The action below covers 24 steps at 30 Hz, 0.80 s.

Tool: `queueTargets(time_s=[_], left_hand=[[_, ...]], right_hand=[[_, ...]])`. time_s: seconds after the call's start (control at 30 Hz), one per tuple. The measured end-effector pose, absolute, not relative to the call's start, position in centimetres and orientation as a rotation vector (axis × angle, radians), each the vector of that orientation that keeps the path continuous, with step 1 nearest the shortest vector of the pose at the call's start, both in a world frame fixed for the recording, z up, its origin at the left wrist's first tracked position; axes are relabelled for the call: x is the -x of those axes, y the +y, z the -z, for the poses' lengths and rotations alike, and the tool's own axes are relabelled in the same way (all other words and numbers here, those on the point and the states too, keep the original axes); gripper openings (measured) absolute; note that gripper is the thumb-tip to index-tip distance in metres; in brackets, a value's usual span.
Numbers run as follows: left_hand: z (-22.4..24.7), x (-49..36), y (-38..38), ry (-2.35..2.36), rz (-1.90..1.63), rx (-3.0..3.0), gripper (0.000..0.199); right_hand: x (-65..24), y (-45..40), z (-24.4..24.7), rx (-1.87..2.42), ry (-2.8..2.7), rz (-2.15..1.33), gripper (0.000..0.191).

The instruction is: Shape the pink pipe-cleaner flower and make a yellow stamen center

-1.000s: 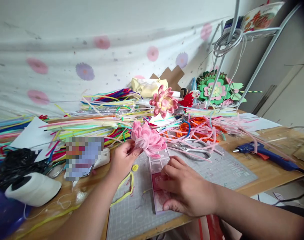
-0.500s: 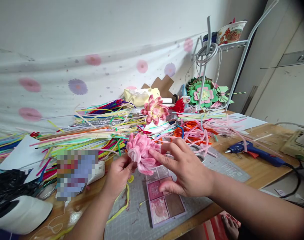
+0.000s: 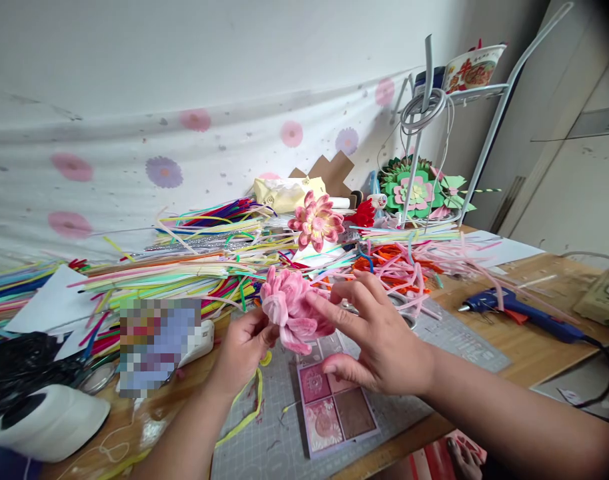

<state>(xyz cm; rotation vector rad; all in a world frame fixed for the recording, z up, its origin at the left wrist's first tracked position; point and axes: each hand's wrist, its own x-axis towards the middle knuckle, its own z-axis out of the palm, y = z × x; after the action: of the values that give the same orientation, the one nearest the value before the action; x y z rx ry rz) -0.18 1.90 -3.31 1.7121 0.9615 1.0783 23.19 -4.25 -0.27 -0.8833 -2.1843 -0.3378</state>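
At the left edge of the frame a black plastic bag (image 3: 29,373) lies on the bench (image 3: 534,267), with a white cone of thread (image 3: 59,423) on its side below it in the lower left. Bundles of multicoloured pipe cleaners (image 3: 159,272) stretch across the left and middle. A yellow pipe cleaner (image 3: 247,419) bends over the grey cutting mat (image 3: 254,457) at lower centre. Of the two hands, the left hand (image 3: 241,359) pinches the lower-left end of a pink pipe-cleaner flower (image 3: 289,303) between thumb and curled fingers; any stem is hidden there. The flower sits at mid-frame, raised between the hands, its petals fanning from that end upward, rightward and downward, its longest spread slanting from upper left to lower right. Behind it stands a pink-and-yellow flower (image 3: 317,221). Below it, a makeup palette (image 3: 324,423) lies on the mat. The right hand (image 3: 384,340) is spread, index fingertip at the flower's right-hand petals, though contact is hard to confirm, and thumb apart, over the palette. Scissors (image 3: 405,308) show partly behind it; a blue glue gun (image 3: 527,315) lies at far right.
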Motion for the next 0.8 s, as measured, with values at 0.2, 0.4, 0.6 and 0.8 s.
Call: queueTargets(time_s=[0.2, 0.4, 0.6, 0.8], left_hand=[[3.1, 0.2, 1.8, 0.991, -1.113, -1.812, 0.027], [3.1, 0.4, 1.6, 1.153, -1.132, -2.214, 0.03], [3.1, 0.6, 1.7, 1.179, -1.168, -2.475, 0.034], [3.3, 1.3, 2.9, 1.282, -1.203, -2.77, 0.027]], right_hand=[[-23.4, -4.4, -0.5, 0.86, -2.13, 0.258, 0.055], [-23.2, -4.4, -1.0, 0.91, -2.131, 0.104, 0.055], [-23.5, -4.2, -1.2, 0.874, -2.13, 0.091, 0.046], [-24.7, -4.0, -0.1, 0.852, -2.109, -0.015, 0.03]])
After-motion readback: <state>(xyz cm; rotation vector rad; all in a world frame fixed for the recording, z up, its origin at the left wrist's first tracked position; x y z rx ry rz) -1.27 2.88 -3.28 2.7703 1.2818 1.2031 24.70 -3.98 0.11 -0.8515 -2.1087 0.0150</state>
